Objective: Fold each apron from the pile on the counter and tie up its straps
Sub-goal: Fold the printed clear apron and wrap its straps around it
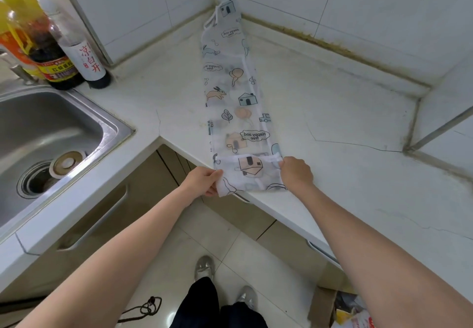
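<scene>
Thin, translucent white apron printed with cartoon houses, rabbits and balloons (236,102): folded lengthwise into a long narrow strip, lying flat on the white marble-look stone counter (332,112). Strip runs from the tiled back corner to the front counter edge. Far end climbs slightly up the wall corner; a white fabric strap (211,20) loops out beside it. Near end is turned back over itself into a short flap, part of which overhangs the counter edge.

Left hand (204,180): grip clamped on the flap's left edge, fingers curled under the cloth, thumb on top. Right hand (297,173): fingers curled onto the flap's right edge, knuckles up; pinch appears closed on the cloth.

Fabric: filmy, lower layers' print shows through; white stitched hems visible along edges.

Surroundings: brushed stainless-steel sink (51,135) to the left, round drain strainer in the basin. Behind the sink, a dark glass soy-sauce bottle with red label (51,54), a dark bottle with white label and red characters (87,56), a yellow plastic oil jug (15,13). Glossy white wall tiles (358,0); discoloured sealant along the wall joint.
</scene>
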### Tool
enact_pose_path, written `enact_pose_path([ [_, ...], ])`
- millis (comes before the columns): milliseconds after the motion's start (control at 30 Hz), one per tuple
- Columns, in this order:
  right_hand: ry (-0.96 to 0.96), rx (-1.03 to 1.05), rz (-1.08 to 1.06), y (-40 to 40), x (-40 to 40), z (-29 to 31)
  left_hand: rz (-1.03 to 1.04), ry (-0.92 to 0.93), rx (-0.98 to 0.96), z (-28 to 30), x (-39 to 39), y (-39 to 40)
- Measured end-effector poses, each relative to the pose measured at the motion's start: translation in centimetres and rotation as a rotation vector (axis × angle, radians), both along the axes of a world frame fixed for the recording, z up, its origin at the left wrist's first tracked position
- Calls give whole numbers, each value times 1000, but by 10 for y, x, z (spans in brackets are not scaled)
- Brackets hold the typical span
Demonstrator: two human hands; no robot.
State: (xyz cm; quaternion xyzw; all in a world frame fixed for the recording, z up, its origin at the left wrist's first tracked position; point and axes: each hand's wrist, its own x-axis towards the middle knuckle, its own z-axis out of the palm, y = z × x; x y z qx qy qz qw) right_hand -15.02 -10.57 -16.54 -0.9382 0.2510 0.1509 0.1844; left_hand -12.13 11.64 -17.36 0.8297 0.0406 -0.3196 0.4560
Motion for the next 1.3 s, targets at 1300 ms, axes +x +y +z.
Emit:
enact_pose_path([
  [1300,-36,66,633,-32,-7,8,-674,-584,304,3,4,9],
])
